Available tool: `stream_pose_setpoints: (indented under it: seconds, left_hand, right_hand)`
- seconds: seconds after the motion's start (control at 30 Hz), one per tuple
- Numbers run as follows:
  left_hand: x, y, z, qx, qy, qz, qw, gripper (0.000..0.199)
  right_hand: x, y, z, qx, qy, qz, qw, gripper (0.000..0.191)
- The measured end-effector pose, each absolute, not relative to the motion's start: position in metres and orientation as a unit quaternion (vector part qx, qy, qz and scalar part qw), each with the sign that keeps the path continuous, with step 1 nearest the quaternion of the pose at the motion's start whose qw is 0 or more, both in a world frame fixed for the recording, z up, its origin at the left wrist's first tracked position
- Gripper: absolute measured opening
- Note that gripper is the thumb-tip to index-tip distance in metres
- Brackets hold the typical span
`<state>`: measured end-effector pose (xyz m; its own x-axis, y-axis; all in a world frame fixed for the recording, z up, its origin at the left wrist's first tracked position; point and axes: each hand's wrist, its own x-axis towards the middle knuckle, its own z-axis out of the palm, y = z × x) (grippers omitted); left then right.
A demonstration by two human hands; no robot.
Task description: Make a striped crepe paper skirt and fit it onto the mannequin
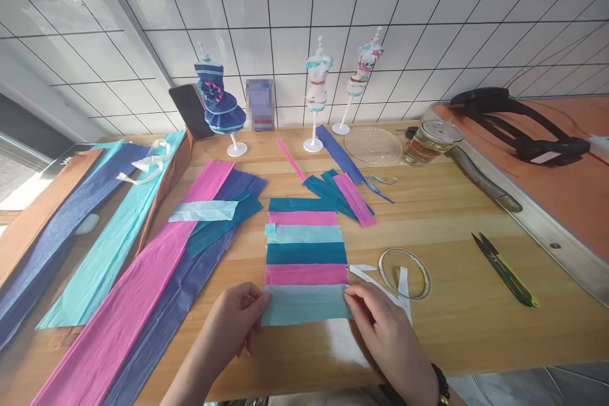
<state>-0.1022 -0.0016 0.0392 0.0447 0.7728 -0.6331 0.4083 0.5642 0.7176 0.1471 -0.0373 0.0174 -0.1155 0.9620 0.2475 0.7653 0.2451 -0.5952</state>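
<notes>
Pale blue strip [307, 309]: the lowest band of the striped panel [304, 252], which lies flat before you on the worktop [457, 336]; whether it is fixed to the pink band [304, 275] above, you cannot tell from here.
Left hand [233, 320]: your grip is closed, thumb against fingers, on the strip's upper left corner.
Right hand [387, 330]: your grip is also closed, pinching the upper right corner; the two opposite holds probably spread the strip evenly and line its top edge up with the pink.
Stripes: teal, pink and pale blue run crosswise in parallel, so you can judge each edge against its neighbour.
Long lengths: pink [143, 285] and dark blue [190, 285] lie slantwise on your left, probably to leave your forearms room.
Short pieces: teal [356, 203] and pink [356, 200] overlap beyond the panel, seemingly in easy reach.
Tape roll [427, 276]: flat beside the panel on your right, near white strips [403, 281].
Thread snips [509, 276]: farther right, blades pointing away from you, perhaps for a safe pickup.
Dressed mannequin [221, 101]: upright on its stand near the wall.
</notes>
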Motion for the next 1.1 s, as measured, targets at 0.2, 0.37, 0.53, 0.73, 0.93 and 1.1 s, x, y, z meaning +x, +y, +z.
stream_pose_setpoints:
  seconds: [0.2,0.37,0.53,0.73,0.93,1.1]
  left_hand:
    - [-0.0993,-0.0013,0.0397,0.445,0.680,0.157,0.561,0.032]
    - [-0.0978,-0.0001,0.0381,0.445,0.690,0.155,0.549,0.030]
    - [-0.0971,-0.0012,0.0396,0.449,0.693,0.157,0.541,0.030]
    - [-0.0979,-0.0035,0.0403,0.459,0.695,0.145,0.534,0.032]
    - [-0.0990,-0.0033,0.0374,0.468,0.693,0.150,0.528,0.032]
    - [-0.0985,-0.0023,0.0392,0.460,0.693,0.149,0.534,0.030]
  right_hand:
    - [0.1445,-0.0368,0.0174,-0.592,-0.733,0.146,0.301,0.013]
    - [0.1434,-0.0355,0.0197,-0.591,-0.739,0.141,0.290,0.013]
    - [0.1441,-0.0357,0.0193,-0.589,-0.742,0.141,0.289,0.013]
    - [0.1459,-0.0379,0.0177,-0.569,-0.751,0.114,0.315,0.011]
    - [0.1457,-0.0356,0.0203,-0.560,-0.755,0.117,0.321,0.010]
    - [0.1462,-0.0352,0.0157,-0.577,-0.749,0.124,0.301,0.012]
